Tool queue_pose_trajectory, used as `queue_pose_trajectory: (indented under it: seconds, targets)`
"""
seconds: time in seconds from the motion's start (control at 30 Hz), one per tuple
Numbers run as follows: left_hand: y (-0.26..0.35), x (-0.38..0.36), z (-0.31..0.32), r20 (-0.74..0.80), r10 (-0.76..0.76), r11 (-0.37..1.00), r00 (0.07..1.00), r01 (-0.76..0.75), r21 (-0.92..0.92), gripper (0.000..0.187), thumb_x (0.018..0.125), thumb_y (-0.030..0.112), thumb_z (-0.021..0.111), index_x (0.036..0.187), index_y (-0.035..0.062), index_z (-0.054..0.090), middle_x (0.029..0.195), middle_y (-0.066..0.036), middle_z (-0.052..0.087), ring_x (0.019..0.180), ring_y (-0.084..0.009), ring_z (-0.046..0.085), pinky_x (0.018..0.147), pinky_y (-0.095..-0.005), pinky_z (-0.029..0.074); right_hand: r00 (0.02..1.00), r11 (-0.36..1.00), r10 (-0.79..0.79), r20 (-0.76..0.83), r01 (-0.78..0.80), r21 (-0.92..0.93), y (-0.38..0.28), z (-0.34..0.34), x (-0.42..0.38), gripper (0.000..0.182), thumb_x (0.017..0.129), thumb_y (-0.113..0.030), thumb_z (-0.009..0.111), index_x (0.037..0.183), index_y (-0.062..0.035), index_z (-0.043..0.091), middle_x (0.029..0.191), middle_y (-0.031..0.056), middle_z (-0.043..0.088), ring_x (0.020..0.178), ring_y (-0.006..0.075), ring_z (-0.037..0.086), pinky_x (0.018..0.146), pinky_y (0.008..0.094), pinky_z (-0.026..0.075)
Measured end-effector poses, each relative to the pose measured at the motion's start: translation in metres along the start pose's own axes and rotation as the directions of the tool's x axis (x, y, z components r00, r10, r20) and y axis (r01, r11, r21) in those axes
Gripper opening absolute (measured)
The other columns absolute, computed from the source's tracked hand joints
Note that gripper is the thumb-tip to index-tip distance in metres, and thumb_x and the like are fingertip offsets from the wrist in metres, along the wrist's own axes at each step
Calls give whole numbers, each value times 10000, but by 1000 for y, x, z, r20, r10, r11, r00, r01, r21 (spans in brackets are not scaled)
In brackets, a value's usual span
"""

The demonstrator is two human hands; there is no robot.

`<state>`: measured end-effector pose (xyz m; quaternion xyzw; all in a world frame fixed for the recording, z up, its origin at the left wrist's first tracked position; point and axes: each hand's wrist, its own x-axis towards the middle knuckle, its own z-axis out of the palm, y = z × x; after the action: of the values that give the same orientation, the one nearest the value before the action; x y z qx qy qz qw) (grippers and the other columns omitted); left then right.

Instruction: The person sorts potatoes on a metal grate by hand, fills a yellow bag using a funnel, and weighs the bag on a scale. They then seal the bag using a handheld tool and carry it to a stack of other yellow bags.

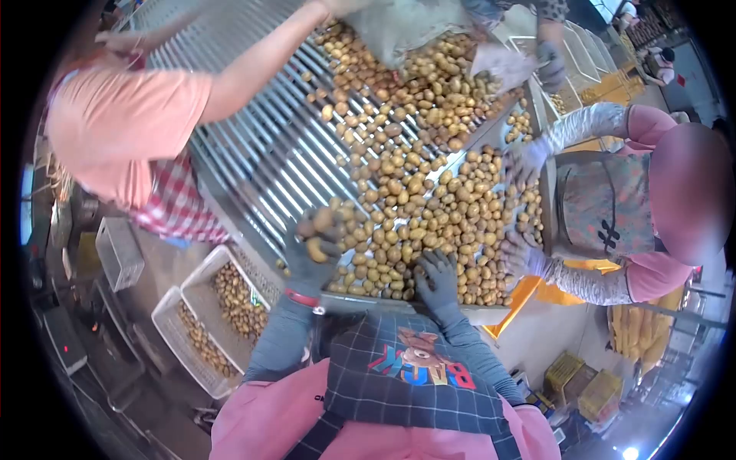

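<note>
Both my hands wear dark grey gloves, at the near edge of a metal sorting table. My left hand point(308, 261) is curled around several potatoes point(317, 249) by the slatted part, somewhat blurred. On the near side of the pile of potatoes point(460, 199), my right hand point(438, 282) rests with its fingers apart, touching the potatoes beneath. Whether one sits under its palm is hidden. The loose potatoes are small, round and yellow-brown, spread over the metal slats point(268, 165) and the tray in front of me.
To the right, a co-worker's gloved hands point(524, 162) touch the pile. Another person in a checked apron point(180, 201) reaches over the slats from the left. At the far end, a sack point(410, 27) lies above the potatoes. White crates point(201, 268) of potatoes stand at lower left.
</note>
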<state>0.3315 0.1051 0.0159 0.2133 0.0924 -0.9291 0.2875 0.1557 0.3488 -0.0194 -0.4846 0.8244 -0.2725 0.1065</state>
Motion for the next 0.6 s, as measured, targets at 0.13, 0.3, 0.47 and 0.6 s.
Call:
queue_pose_trajectory:
  seconds: [0.13, 0.3, 0.47, 0.6]
  targets:
    - [95, -62, -76, -12, 201, 978, 979, -202, -49, 361, 861, 382, 601, 1068, 88, 576, 958, -69, 574, 755, -134, 600, 592, -218, 521, 993, 993, -104, -60, 107, 53, 9, -8, -15, 266, 813, -120, 639, 1077, -87, 648, 1142, 113, 613, 1115, 350, 543, 997, 492, 381]
    - [124, -161, -116, -119, 427, 901, 897, -432, -28, 630, 829, 468, 641, 1292, 58, 520, 1185, -153, 570, 884, -156, 586, 677, -241, 531, 999, 989, 0, -38, 5, 146, -4, -1, -9, 265, 813, -99, 623, 1075, -64, 649, 1119, 142, 634, 1014, 338, 605, 860, 411, 485]
    - [48, -157, -136, -96, 433, 884, 896, -401, 239, 444, 893, 449, 563, 1133, 75, 563, 1089, -116, 569, 929, -195, 568, 774, -295, 519, 934, 988, 32, 355, 23, -152, -52, 32, 59, 408, 793, -196, 655, 1196, -164, 601, 1219, 121, 598, 982, 337, 624, 815, 410, 513]
    - [-28, -124, -94, 90, 176, 981, 980, -182, 60, 466, 901, 502, 508, 1111, 90, 559, 1196, -126, 558, 1103, -235, 540, 957, -401, 445, 895, 992, 98, 436, -122, 27, -66, 43, 73, 441, 811, -303, 633, 1228, -171, 579, 1190, 125, 593, 933, 337, 634, 783, 429, 510]
